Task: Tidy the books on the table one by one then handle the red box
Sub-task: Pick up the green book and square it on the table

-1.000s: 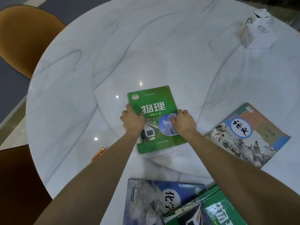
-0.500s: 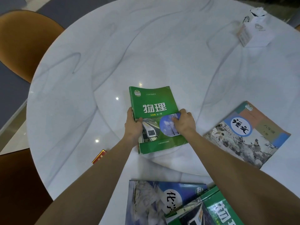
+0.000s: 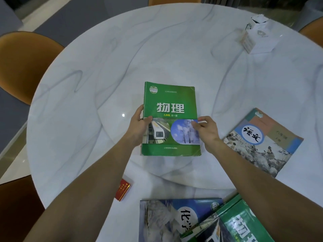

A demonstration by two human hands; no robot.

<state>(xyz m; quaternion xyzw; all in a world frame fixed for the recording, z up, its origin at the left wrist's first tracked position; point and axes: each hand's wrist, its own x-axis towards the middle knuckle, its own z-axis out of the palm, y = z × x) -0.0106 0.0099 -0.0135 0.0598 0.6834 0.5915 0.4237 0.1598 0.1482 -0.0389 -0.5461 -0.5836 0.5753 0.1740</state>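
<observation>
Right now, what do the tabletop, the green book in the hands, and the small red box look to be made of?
Tabletop: polished marble or a marble-look slab; grey veins, glints of light.
Green book: paper with a glossy card cover; worn corners.
Red box: probably printed cardboard with a gold edge.

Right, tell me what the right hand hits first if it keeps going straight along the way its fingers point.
The right hand points up and left, its fingertips already on the green book. Going on, it would slide across that cover toward the left hand at the book's left edge, though the exact line is hard to judge.
</observation>
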